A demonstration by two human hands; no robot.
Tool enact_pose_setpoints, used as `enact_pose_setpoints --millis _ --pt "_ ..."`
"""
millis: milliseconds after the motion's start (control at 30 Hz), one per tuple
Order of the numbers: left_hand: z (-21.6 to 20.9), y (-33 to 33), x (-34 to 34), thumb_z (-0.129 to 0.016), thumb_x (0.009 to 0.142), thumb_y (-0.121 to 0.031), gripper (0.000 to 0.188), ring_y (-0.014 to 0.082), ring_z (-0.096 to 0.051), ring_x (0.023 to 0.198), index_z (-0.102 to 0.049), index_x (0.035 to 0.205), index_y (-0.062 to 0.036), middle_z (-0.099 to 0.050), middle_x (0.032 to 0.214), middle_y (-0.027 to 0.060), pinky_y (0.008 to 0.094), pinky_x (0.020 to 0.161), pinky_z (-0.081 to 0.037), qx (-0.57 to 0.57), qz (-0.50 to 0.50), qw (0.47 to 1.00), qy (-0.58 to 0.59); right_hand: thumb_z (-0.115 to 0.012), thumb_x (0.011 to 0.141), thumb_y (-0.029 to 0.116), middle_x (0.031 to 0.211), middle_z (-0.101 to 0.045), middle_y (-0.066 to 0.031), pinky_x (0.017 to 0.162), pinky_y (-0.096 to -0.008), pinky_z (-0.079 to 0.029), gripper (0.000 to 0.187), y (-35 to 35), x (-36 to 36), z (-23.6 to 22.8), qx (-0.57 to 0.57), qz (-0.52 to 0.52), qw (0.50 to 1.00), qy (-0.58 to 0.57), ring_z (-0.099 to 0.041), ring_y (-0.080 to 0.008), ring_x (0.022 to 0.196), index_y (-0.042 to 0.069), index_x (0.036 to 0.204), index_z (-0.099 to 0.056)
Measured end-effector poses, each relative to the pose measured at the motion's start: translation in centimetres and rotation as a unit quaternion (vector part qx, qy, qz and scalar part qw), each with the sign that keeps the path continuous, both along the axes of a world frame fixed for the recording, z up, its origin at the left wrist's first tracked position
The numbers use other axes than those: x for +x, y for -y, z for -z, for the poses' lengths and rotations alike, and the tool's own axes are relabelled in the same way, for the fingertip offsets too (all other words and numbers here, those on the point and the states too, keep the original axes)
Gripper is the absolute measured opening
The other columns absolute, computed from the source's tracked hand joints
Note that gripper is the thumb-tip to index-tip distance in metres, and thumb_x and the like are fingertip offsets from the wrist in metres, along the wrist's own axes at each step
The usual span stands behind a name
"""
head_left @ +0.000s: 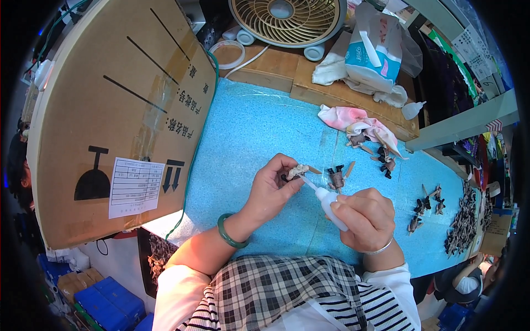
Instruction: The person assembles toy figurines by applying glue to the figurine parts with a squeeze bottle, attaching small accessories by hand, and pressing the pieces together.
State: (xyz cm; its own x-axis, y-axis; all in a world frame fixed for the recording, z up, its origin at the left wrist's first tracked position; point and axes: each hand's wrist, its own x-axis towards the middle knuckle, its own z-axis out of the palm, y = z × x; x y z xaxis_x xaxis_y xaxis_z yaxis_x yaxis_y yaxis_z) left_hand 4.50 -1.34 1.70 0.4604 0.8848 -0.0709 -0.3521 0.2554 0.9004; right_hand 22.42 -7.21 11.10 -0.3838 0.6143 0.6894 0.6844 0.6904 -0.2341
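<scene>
Between the thumb and fingers of my left hand (pixel 274 189) is a small figurine (pixel 298 171), pale and dark brown, with a thin tan piece sticking out to its right. My right hand (pixel 367 219) is closed around a white squeeze bottle (pixel 330 207). The bottle is tilted, and its narrow nozzle (pixel 309 183) points at the figurine, touching it or very near; I cannot tell which. Just right of the figurine, another brown figurine (pixel 337 177) lies on the blue table covering (pixel 243 127). Farther back lie a few more figurines (pixel 386 161) beside a pink and white cloth (pixel 353 117).
A large cardboard box (pixel 83 138) stands at the left. A fan (pixel 287 19), a tape roll (pixel 228 55), a tissue pack (pixel 374 52) and a small white bottle (pixel 413 110) sit at the back. Many figurines are heaped (pixel 461 223) at the far right, near another person (pixel 469 281).
</scene>
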Motion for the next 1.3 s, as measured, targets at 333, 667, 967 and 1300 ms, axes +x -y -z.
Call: enact_pose_setpoints --millis 333,667,967,1300 --pt "-0.3 -0.4 0.1 -0.063 0.083 0.001 0.02 0.0055 -0.051 0.072 -0.051 0.098 -0.0039 -0.054 0.084 -0.0006 0.0205 0.063 -0.045 -0.005 -0.015 0.999 -0.032 -0.068 0.073 0.002 0.085 -0.058 -0.0083 0.052 -0.0269 -0.045 0.039 -0.1 2.7 0.7 0.01 0.096 0.976 -0.194 -0.055 -0.0165 0.065 0.002 0.109 -0.056" --pt "2.2 -3.3 -0.9 -0.061 0.084 0.0 0.016 0.0065 -0.053 0.069 -0.052 0.097 -0.0035 -0.055 0.084 0.0013 0.0219 0.059 -0.049 0.052 -0.119 0.99 -0.057 -0.062 0.079 0.007 0.104 -0.059 -0.0103 0.082 -0.0333 -0.049 0.048 -2.3 4.7 2.2 -0.315 -0.096 0.607 -0.723 -0.059 -0.0178 0.091 -0.001 0.124 -0.048" --pt "2.0 -4.0 -0.8 -0.061 0.084 0.001 0.015 0.0057 -0.052 0.067 -0.052 0.095 -0.0035 -0.056 0.083 0.0017 0.0215 0.056 -0.049 0.069 -0.137 0.986 -0.058 -0.067 0.076 0.002 0.102 -0.063 -0.0082 0.077 -0.0291 -0.05 0.034 -3.6 4.7 7.3 -0.363 0.087 0.763 -0.527 -0.062 -0.0175 0.09 0.003 0.108 -0.055" --pt "2.8 -3.6 -0.9 -0.063 0.082 0.0 0.015 0.0065 -0.051 0.063 -0.052 0.092 -0.0029 -0.055 0.078 0.0016 0.0218 0.055 -0.046 0.085 -0.138 0.985 -0.065 -0.071 0.067 0.0 0.084 -0.063 -0.0146 0.073 -0.0379 -0.049 0.029 -6.3 2.9 7.7 -0.253 0.263 0.931 -0.028 -0.062 -0.0298 0.079 0.002 0.095 -0.061"
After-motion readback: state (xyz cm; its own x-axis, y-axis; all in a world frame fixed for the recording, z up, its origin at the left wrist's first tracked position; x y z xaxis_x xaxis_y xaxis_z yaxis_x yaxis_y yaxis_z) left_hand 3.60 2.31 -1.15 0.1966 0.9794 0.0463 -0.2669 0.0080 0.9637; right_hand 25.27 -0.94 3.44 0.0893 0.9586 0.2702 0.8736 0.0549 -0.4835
